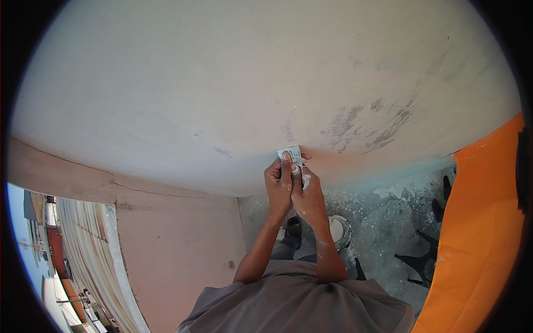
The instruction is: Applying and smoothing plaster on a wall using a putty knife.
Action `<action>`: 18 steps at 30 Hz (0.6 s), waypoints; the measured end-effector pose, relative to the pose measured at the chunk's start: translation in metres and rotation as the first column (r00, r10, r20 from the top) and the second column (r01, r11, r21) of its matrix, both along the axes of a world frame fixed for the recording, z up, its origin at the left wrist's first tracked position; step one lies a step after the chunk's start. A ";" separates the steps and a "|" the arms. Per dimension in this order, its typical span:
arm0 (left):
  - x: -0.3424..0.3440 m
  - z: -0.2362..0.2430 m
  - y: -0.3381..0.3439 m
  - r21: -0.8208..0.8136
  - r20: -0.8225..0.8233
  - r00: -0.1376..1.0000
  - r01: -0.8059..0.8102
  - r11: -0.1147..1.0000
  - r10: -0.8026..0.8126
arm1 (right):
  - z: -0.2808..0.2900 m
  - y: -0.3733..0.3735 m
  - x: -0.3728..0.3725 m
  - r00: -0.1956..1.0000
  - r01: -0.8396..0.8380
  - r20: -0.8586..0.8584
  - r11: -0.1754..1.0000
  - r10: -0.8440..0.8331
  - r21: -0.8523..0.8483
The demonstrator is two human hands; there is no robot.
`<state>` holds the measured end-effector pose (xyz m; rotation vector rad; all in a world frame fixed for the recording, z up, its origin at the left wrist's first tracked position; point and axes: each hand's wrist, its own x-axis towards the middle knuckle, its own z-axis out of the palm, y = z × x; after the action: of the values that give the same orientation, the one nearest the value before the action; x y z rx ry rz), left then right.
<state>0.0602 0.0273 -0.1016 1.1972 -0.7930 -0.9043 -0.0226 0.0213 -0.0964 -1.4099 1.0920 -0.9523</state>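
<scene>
A small flat, square-edged piece (296,150), pale grey and smeared with white, is held up close to the big pale wall (166,77). My left hand (278,180) is closed on it, the thumb pressed over its face. Right beside it, my right hand (308,191) is also closed, its thumb at the lower right corner of the piece and some fingers behind it. White paste spots both hands. What the piece is exactly I cannot make out. Dark grey scuffed patches (347,125) mark the wall above and to the right.
On the floor to the right stands a round container (338,232) with white contents, on white-spattered grey flooring (369,216). Dark legs of furniture (426,258) stand farther right, near an orange sheet (477,222). A low pinkish wall (183,238) with a cracked ledge runs along the left.
</scene>
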 end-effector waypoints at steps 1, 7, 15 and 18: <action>0.001 -0.004 0.003 -0.009 -0.043 0.998 -0.035 0.999 0.035 | 0.001 0.002 0.001 1.000 -0.023 -0.022 0.999 0.022 -0.025; -0.012 -0.015 -0.007 -0.108 -0.168 0.977 -0.149 0.983 0.130 | -0.007 -0.006 -0.005 0.938 -0.023 -0.327 0.923 -0.113 -0.383; 0.010 -0.008 0.007 -0.080 -0.217 0.969 -0.141 0.987 0.121 | -0.043 0.009 0.015 0.980 -0.061 -0.191 0.997 0.050 -0.055; 0.024 -0.020 0.015 -0.018 0.015 0.998 -0.058 0.998 0.058 | -0.077 0.015 0.026 0.995 -0.010 0.102 1.000 0.007 0.025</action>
<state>0.0846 0.0427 -0.1215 1.2068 -0.7731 -0.8400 0.0034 0.0368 -0.1733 -1.3301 1.0178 -0.9903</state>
